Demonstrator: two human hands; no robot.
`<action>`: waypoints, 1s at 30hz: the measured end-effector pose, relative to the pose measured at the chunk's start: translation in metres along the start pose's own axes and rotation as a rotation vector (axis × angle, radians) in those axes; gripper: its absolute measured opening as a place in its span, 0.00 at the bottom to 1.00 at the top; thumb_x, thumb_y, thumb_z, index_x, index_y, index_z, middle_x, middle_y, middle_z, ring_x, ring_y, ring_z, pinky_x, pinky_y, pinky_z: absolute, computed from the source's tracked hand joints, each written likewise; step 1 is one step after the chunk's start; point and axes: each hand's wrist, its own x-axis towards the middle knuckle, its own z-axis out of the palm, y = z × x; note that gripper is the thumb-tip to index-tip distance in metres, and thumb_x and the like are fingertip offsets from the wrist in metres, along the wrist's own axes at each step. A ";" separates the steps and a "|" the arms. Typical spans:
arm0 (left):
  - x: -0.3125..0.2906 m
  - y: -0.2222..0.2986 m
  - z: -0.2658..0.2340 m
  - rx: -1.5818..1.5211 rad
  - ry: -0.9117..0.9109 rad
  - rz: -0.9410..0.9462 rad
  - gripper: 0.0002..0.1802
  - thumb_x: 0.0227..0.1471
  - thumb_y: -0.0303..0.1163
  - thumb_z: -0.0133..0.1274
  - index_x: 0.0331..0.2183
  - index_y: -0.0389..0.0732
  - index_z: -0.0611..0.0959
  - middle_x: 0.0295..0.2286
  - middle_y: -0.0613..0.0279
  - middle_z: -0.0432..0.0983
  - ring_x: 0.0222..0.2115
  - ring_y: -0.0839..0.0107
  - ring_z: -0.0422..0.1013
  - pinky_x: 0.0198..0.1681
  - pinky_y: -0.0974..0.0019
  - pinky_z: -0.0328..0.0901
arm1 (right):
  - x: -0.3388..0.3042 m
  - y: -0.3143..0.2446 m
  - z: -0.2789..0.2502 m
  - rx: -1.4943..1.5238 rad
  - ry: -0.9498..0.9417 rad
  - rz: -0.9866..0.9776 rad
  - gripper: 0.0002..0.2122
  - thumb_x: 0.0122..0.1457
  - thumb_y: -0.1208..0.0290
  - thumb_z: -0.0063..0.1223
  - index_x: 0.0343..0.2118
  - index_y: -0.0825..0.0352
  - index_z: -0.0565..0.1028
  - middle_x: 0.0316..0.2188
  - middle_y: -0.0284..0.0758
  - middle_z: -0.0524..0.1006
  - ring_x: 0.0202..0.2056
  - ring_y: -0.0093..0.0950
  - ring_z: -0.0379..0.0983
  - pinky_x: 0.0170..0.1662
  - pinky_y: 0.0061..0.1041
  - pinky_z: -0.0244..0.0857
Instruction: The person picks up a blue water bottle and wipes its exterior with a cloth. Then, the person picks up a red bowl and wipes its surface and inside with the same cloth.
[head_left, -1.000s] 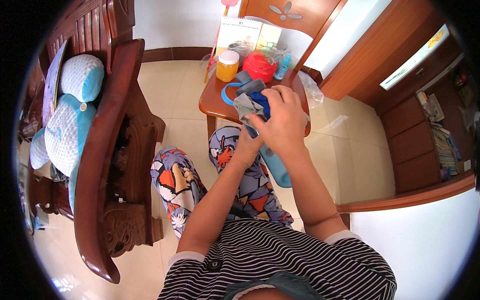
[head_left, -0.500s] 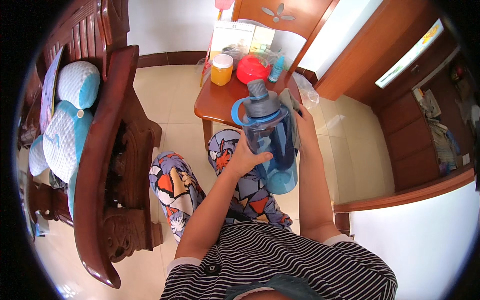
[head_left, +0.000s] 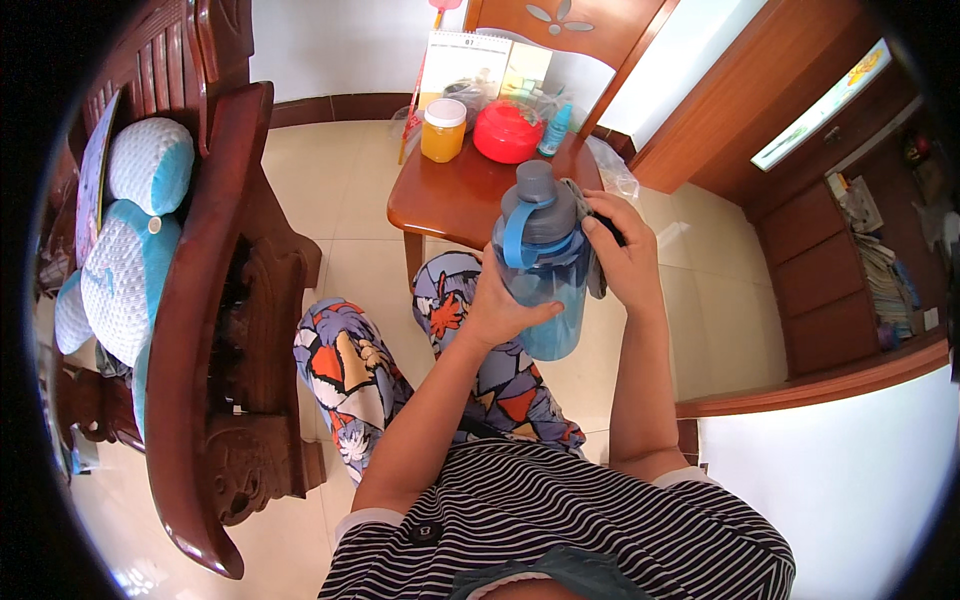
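Well, grip states?

Left grip (head_left: 495,309) curled around the blue bottle (head_left: 555,282), thumb across its front; right grip (head_left: 625,252) pinching a grey cloth (head_left: 597,279) beside the lid (head_left: 550,222).

Bottle's location?

Held in the air, in front of the chair (head_left: 440,198).

Likely failure?

Slippage, I judge; it looks smooth. Should the left grip slacken while the cloth pushes sideways, the bottle could tip and drop.
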 end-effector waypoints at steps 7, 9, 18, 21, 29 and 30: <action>-0.001 0.006 0.011 0.214 0.078 0.067 0.60 0.28 0.33 0.74 0.59 0.35 0.56 0.53 0.50 0.63 0.55 0.59 0.62 0.61 0.56 0.57 | -0.013 -0.028 -0.011 -0.380 0.014 -0.059 0.09 0.51 0.76 0.57 0.36 0.70 0.79 0.40 0.41 0.79 0.42 0.42 0.75 0.47 0.33 0.69; 0.003 -0.002 0.012 0.209 0.146 0.044 0.60 0.28 0.33 0.74 0.59 0.35 0.56 0.53 0.49 0.63 0.55 0.59 0.63 0.60 0.56 0.57 | -0.022 -0.039 -0.008 -0.423 -0.049 -0.125 0.08 0.50 0.77 0.57 0.34 0.68 0.79 0.39 0.39 0.79 0.41 0.41 0.75 0.46 0.34 0.70; 0.001 0.003 0.012 0.169 0.156 0.070 0.61 0.27 0.33 0.75 0.59 0.35 0.55 0.53 0.49 0.63 0.54 0.60 0.64 0.60 0.58 0.58 | -0.071 -0.052 -0.002 -0.105 -0.235 0.017 0.09 0.50 0.78 0.58 0.36 0.67 0.79 0.37 0.37 0.79 0.38 0.35 0.76 0.42 0.29 0.70; -0.002 0.006 0.012 0.245 0.141 0.048 0.63 0.27 0.33 0.75 0.60 0.36 0.54 0.53 0.50 0.62 0.55 0.60 0.63 0.60 0.57 0.58 | -0.065 -0.043 -0.012 -0.112 -0.003 0.079 0.09 0.53 0.79 0.56 0.38 0.70 0.79 0.37 0.40 0.79 0.40 0.34 0.76 0.46 0.27 0.69; -0.006 0.011 0.004 0.200 0.059 0.086 0.64 0.26 0.33 0.75 0.61 0.36 0.55 0.54 0.50 0.62 0.57 0.58 0.61 0.61 0.57 0.57 | -0.030 -0.036 -0.013 -0.211 -0.003 -0.084 0.12 0.57 0.78 0.51 0.44 0.71 0.78 0.43 0.45 0.78 0.44 0.39 0.76 0.48 0.30 0.68; -0.006 0.011 0.003 0.212 0.068 0.097 0.64 0.25 0.33 0.75 0.61 0.36 0.55 0.54 0.50 0.62 0.57 0.57 0.61 0.61 0.57 0.57 | -0.027 -0.035 -0.013 -0.261 -0.029 -0.090 0.13 0.57 0.77 0.50 0.44 0.71 0.78 0.43 0.45 0.78 0.44 0.40 0.76 0.48 0.30 0.68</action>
